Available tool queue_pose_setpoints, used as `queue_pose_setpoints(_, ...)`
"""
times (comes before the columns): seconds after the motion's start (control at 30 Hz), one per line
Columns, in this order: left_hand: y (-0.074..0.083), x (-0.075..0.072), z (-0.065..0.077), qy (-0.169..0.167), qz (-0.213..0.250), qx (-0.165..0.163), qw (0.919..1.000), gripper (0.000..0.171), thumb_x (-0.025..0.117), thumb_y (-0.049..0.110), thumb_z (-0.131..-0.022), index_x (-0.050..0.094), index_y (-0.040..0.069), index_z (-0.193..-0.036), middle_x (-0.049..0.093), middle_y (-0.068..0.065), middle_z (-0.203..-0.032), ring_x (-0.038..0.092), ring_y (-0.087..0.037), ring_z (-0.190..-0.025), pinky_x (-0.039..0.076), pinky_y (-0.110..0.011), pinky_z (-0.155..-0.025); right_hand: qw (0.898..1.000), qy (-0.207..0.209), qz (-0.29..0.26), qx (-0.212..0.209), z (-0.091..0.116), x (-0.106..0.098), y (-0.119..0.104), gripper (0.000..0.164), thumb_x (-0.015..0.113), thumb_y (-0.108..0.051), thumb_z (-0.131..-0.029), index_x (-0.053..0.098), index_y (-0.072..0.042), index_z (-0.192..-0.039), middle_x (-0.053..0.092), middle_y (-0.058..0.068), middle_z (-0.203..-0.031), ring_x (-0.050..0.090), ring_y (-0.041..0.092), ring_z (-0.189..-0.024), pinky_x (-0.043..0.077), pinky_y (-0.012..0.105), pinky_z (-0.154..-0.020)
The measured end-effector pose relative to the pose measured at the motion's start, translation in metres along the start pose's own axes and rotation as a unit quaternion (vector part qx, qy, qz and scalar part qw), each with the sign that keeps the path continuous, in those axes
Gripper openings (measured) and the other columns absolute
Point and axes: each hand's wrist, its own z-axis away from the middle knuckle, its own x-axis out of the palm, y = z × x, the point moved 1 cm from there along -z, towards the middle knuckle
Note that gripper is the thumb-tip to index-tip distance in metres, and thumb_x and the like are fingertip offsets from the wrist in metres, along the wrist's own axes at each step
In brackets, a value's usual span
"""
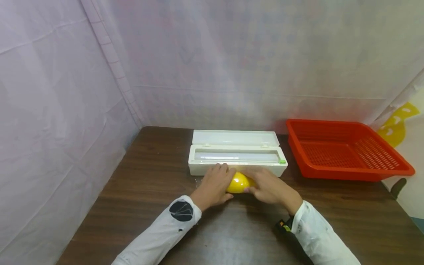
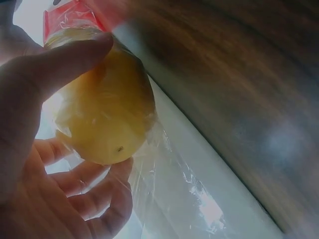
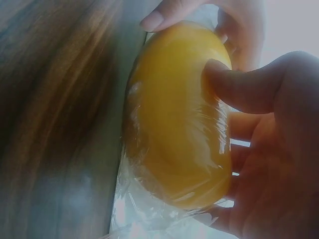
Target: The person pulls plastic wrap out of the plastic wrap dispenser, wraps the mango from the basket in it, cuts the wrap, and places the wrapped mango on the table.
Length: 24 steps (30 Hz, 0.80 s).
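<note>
A smooth yellow oval fruit [image 1: 237, 183] is held between both hands just in front of a white cling film dispenser [image 1: 196, 169]. Clear cling film [image 2: 202, 204] lies over the fruit, wrinkled along its side and trailing loose past its end. My left hand [image 1: 214, 186] grips one end, thumb across the top and fingers curled beneath. At the other end, my right hand [image 1: 269, 187] holds the fruit, its thumb [image 3: 241, 87] pressing the film-covered side and its fingers partly hidden behind. The dispenser's lid [image 1: 235, 138] stands raised at the back, exposing the film roll [image 1: 228, 156].
To the right of the dispenser sits a red plastic basket [image 1: 308, 167] with perforated sides. A green slider [image 1: 282, 161] is at the dispenser's right end. Brown wood-grain table [image 1: 145, 184] lies beneath, with white sheeting [image 1: 212, 73] behind and at the left.
</note>
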Motion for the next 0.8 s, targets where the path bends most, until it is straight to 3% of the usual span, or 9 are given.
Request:
queue_pose_setpoints(0.23,-0.0003,-0.0001,-0.0014,0.007,-0.007,-0.001,0.9999,0.084,0.083,0.053,-0.067,0.046,0.009,-0.128,0.061,-0.011,-0.106,0.055,-0.026,-0.093,0.054,-0.038,-0.078,1.000,-0.008,-0.009,0.003,0.0001,0.0002,0.0018,0.052,0.074,-0.022,-0.084,0.060,-0.006,-0.131,0.069,0.005,-0.116,0.059,0.018,-0.100,0.052,0.048,-0.094)
queue_pose_setpoints(0.57,0.0013,0.0031,-0.0005,0.003,-0.020,-0.004,0.9998,0.081,0.083,0.053,-0.067,0.047,0.010,-0.125,0.062,-0.009,-0.103,0.056,-0.025,-0.092,0.052,-0.037,-0.074,0.999,-0.018,-0.043,0.025,0.0010,0.0009,0.0022,0.055,0.070,-0.022,-0.088,0.052,-0.007,-0.138,0.065,0.009,-0.127,0.057,0.021,-0.108,0.049,0.052,-0.099)
queue_pose_setpoints(0.8,0.0009,0.0077,-0.0003,0.014,-0.031,-0.001,0.9994,0.080,0.084,0.052,-0.066,0.048,0.009,-0.123,0.062,-0.008,-0.101,0.055,-0.023,-0.091,0.051,-0.036,-0.072,0.998,-0.007,-0.057,0.034,0.0021,0.0028,0.0052,0.043,0.070,-0.023,-0.089,0.052,-0.009,-0.126,0.066,0.007,-0.115,0.058,0.019,-0.099,0.052,0.049,-0.091)
